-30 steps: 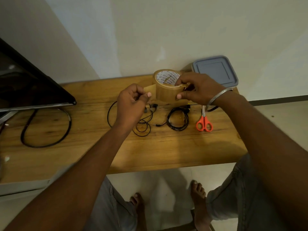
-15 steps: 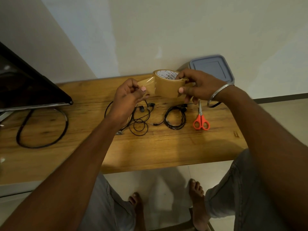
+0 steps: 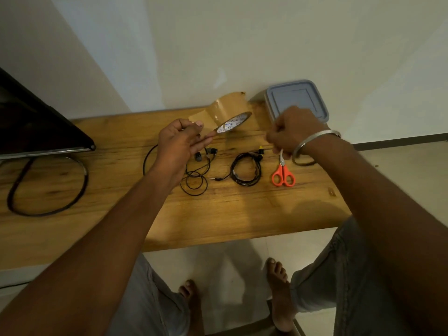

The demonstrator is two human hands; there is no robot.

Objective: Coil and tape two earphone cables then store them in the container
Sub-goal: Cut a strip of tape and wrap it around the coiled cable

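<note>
Wooden table against the wall: I see the coiled cable and loose cable lying untaped, container lidded behind. Left hand pinches the tape roll aloft, likely for cutting; right hand curls over the scissors, grip unclear.

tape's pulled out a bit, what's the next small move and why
Probably pick up the scissors with the right hand, which hovers at their blades: the left hand holds the tape roll with a strip peeled free but uncut.
</note>
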